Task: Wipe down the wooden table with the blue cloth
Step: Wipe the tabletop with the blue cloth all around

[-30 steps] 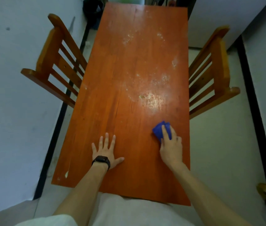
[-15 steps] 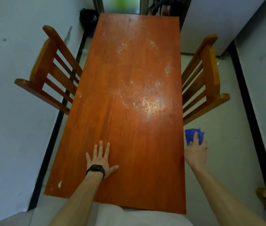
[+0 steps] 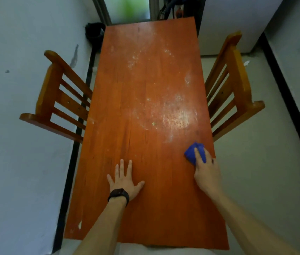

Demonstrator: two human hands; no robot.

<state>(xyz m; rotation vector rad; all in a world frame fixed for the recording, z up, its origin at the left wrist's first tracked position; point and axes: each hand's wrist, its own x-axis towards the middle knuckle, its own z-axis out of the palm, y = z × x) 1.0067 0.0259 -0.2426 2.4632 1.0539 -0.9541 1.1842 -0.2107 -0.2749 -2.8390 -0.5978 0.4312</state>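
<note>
— Where do we have the blue cloth (image 3: pixel 191 153)?

— It is bunched on the wooden table (image 3: pixel 145 85), close to the right edge and somewhat nearer our end than the far one.

— And our grip on it?

— Our right hand (image 3: pixel 207 172) covers the cloth's near side. One finger lies along its top and the others curl down its right flank, so we hold it against the wood. The cloth pokes out ahead and to the left of the fingers. We cannot see the thumb.

— Our other hand?

— Our left hand (image 3: pixel 124 181) lies flat with fingers spread, holding nothing, left of the table's middle toward the near edge. There is a black watch (image 3: pixel 118 196) on the wrist.

— Beyond the cloth?

— A whitish smear (image 3: pixel 175 115) lies just past it, and more specks run toward the far edge. The left chair (image 3: pixel 57 100) and right chair (image 3: pixel 235 80) stand at the long edges.
</note>
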